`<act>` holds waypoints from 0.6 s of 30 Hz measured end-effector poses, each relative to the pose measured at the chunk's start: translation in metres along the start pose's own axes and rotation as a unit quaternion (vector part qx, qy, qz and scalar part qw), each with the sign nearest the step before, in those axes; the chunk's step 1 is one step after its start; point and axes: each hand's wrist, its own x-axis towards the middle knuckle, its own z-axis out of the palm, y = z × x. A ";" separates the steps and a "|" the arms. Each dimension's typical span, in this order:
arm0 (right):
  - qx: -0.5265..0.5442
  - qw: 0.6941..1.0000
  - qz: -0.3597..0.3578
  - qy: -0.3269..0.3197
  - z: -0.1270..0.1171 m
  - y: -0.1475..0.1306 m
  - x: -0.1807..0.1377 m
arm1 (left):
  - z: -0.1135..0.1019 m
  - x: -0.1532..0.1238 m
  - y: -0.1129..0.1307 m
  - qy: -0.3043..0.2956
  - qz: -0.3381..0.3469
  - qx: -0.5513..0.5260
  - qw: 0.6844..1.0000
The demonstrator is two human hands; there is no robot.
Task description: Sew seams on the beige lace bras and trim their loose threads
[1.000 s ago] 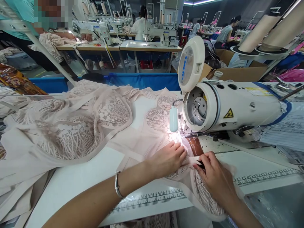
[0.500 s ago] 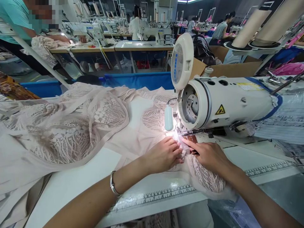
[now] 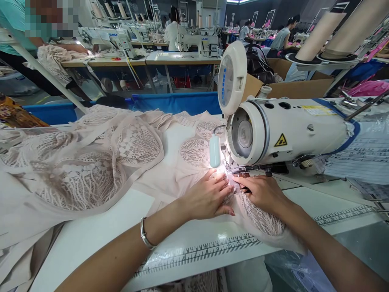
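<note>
Rows of sewing machines are stretching across the top of the frame, and a person in a teal sleeve is bending over pale cloth at upper left. Blue fabric is running behind my white table, whose printed ruler is crossing the lower part of the frame. At right of centre a white sewing machine is lying lengthwise, its round cover standing open, and a small lamp is glowing over the needle area. Pale pink lace is lying in the centre, running under that light and down between my hands. My left hand is resting palm down on it, fingers loosely spread and thumb standing apart, a silver bracelet circling the wrist. My right hand is leaning in from the right, its index finger stretching onto the lace beside the needle area; the other fingers are bending under, and I cannot tell whether they are gripping the small dark thing showing beneath them. More lace pieces are heaping up at left, and thread cones are standing at upper right.
</note>
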 end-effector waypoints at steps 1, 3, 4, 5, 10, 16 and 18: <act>0.001 1.000 0.003 -0.001 0.000 0.001 0.000 | 0.000 0.000 -0.001 -0.002 -0.003 0.001 1.000; 0.004 1.000 0.009 -0.007 -0.001 0.002 0.001 | 0.000 0.000 -0.001 -0.010 -0.012 0.005 1.000; 0.008 1.000 0.010 -0.008 -0.001 0.002 0.001 | 0.000 0.000 -0.001 -0.014 -0.017 0.006 1.000; 0.014 1.000 0.008 -0.005 -0.001 0.003 0.002 | 0.000 0.000 -0.001 -0.019 -0.020 0.007 1.000; 0.063 0.997 -0.050 0.023 0.009 0.012 0.001 | -0.001 0.002 -0.001 -0.038 -0.025 -0.005 0.999; 0.101 0.993 -0.054 0.022 0.019 0.024 0.004 | -0.003 0.001 -0.002 -0.038 -0.046 -0.003 0.998; 0.109 0.992 -0.058 0.011 0.016 0.025 0.005 | -0.004 0.001 -0.003 -0.033 -0.048 -0.009 0.998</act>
